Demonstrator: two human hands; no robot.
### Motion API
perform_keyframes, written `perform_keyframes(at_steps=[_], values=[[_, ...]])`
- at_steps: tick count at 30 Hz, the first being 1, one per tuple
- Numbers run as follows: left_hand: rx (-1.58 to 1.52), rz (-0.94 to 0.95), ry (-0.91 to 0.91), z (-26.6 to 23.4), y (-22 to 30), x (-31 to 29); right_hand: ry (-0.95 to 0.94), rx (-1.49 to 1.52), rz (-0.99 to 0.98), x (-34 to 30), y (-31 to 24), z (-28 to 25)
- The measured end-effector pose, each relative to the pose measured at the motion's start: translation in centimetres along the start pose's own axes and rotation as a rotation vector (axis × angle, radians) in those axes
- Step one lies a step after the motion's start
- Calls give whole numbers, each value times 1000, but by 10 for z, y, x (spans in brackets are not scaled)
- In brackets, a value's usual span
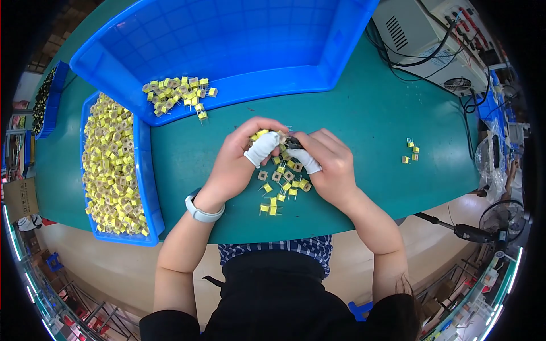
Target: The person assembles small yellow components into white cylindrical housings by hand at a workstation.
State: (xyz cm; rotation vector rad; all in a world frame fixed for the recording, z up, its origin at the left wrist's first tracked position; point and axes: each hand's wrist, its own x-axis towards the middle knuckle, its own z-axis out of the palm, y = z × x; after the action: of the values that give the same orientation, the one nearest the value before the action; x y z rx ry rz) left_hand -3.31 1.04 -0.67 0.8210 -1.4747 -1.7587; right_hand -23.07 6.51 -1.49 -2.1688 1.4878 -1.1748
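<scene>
Over the middle of the green table [398, 182], my left hand [234, 156] is closed around several small yellow-wrapped parts [260, 134] with wire pins. My right hand [333, 167] meets it fingertip to fingertip, pinching a small dark object [292, 142] whose kind I cannot make out. White covers wrap a digit of each hand: one cover [263, 149] on the left, another cover [307, 161] on the right. Loose yellow parts [277, 176] with brownish square faces and thin pins lie scattered just below my hands. Fingers partly hide what is between my fingertips.
To the left, a blue bin [149, 187] is heaped with the same parts. A large blue tray [273, 77] lies tilted beyond my hands, with a small pile [176, 94] at its left. Several parts [410, 150] sit apart at right, below a grey machine [421, 42] with cables.
</scene>
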Motion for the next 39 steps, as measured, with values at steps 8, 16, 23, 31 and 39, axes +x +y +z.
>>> perform_keyframes(at_steps=[8,16,23,31,39], values=[[-292,-175,32,-2,3,-1,-2,3,-6,1,-1,0],[-287,-221,3,1,3,-2,-11,-8,-53,2,-2,1],[-364,-287,-16,-1,5,-2,-15,-30,-63,1,-2,0],[-374,-309,-59,-3,6,-2,-10,-36,-74,2,-3,0],[-513,-283,14,-7,13,-1,-8,-29,-30,2,-3,-3]])
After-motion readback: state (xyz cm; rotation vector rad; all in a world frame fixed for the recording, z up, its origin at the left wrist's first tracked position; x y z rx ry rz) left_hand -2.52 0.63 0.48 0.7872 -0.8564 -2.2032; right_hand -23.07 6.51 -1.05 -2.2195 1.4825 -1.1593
